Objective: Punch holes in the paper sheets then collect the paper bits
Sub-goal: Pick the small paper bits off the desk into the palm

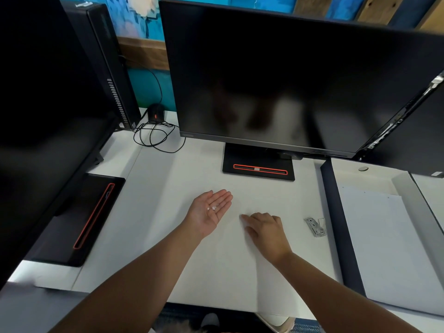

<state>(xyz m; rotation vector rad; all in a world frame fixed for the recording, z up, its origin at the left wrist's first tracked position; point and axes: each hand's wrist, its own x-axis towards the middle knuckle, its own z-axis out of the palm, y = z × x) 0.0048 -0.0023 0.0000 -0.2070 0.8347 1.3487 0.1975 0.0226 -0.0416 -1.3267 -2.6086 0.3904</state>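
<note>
My left hand (208, 211) lies palm up over the white desk (168, 212), fingers spread, with a few small white paper bits (213, 208) resting in the palm. To its right, my right hand (266, 230) is palm down on the desk, its fingertips pressed to the surface near the left hand's fingers. A small metal hole punch (316, 227) lies on the desk to the right of my right hand. White paper sheets (382, 241) with punched holes along their top edge lie on the neighbouring desk at the right.
A dark monitor (276, 80) on a black stand (259, 168) stands behind the hands. A second monitor and computer tower (113, 68) fill the left, with looped cables (153, 135). A dark gap strip (336, 224) divides the two desks.
</note>
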